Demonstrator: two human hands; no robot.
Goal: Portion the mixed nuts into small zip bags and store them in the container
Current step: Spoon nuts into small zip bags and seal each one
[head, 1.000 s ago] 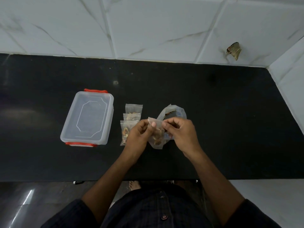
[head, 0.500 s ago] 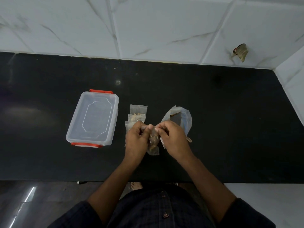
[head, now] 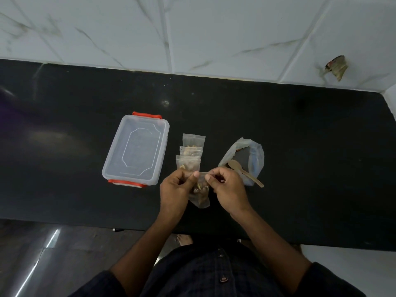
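Observation:
I hold a small clear zip bag (head: 201, 194) with nuts in it upright above the black counter. My left hand (head: 176, 189) pinches its top left corner and my right hand (head: 227, 189) pinches its top right corner. Three filled zip bags (head: 191, 154) lie overlapped in a row just behind my left hand. To their left stands a clear plastic container (head: 137, 150) with its lid on and red clips. A larger open plastic bag (head: 246, 156) lies to the right, with a wooden spoon (head: 244, 172) resting on it.
The black counter (head: 300, 157) runs to a white marble-tiled wall at the back and a white wall at the right. A brown scrap (head: 336, 68) sticks to the back wall at the right. The counter's front edge lies just below my wrists.
My hands have drawn closer together at the top of the small bag and lowered toward me. The wooden spoon on the large bag now shows.

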